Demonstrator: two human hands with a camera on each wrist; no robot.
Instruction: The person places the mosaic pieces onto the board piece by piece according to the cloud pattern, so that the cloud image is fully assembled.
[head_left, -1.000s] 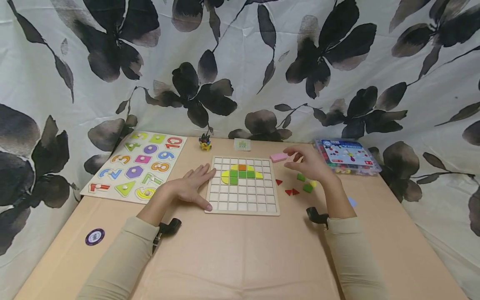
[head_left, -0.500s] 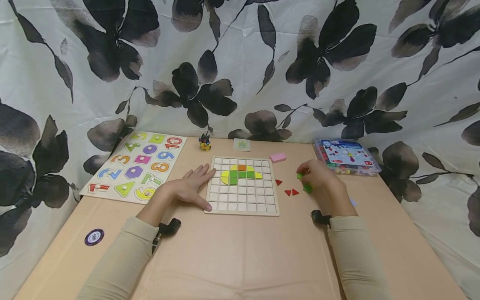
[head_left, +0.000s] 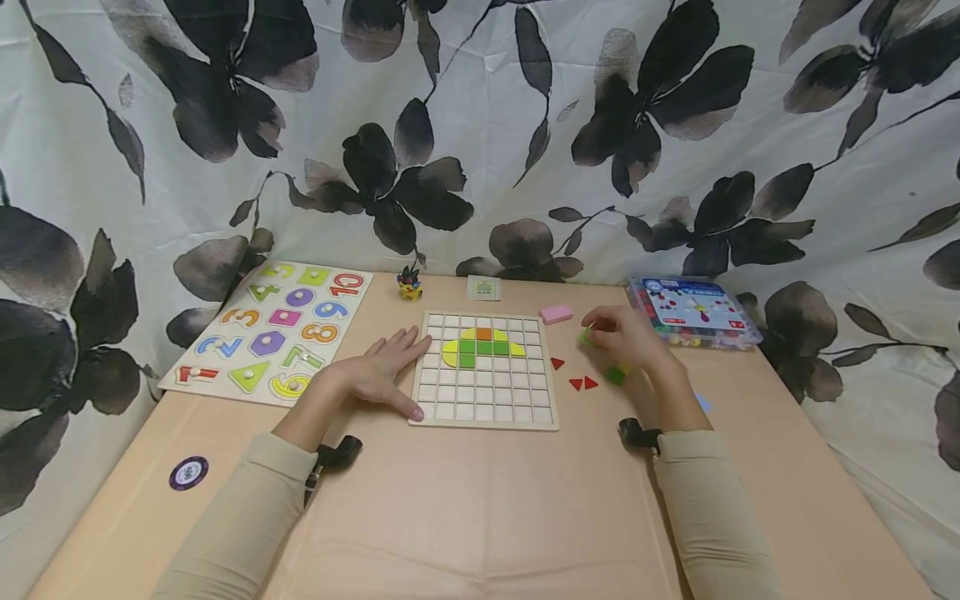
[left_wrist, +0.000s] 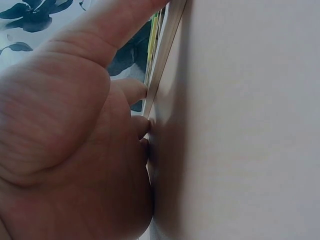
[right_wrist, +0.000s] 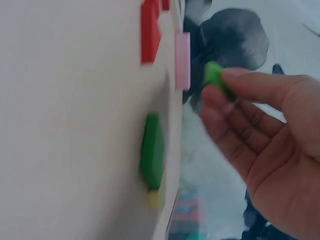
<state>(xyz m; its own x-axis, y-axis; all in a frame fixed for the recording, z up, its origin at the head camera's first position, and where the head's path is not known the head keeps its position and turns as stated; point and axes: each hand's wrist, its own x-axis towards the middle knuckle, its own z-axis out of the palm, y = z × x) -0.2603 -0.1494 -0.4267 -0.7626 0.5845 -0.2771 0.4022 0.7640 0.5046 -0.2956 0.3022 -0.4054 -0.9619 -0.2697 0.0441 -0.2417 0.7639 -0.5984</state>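
My left hand (head_left: 382,375) lies with spread fingers at the left edge of the wooden grid board (head_left: 486,408), its thumb on the near left corner. Green, yellow and orange tiles fill part of the grid's upper rows. Between thumb and fingertips, my right hand (head_left: 626,337) pinches a green block (right_wrist: 214,75), lifted off the table to the right of the board. Below that hand, another green block (head_left: 615,375) sits on the table, with a bit of a yellow piece (right_wrist: 154,199) beside it in the right wrist view.
Several red triangles (head_left: 557,364) and a pink block (head_left: 556,315) lie right of the board. At the back right stands a plastic box (head_left: 697,312). A number puzzle board (head_left: 232,387), a small figure (head_left: 410,283), a pattern card (head_left: 483,289) and a round chip (head_left: 188,473) are also around.
My right hand has moved from near the pink block down to the green blocks, picked one up, and lifted it slightly toward the board. The left hand has stayed in place.
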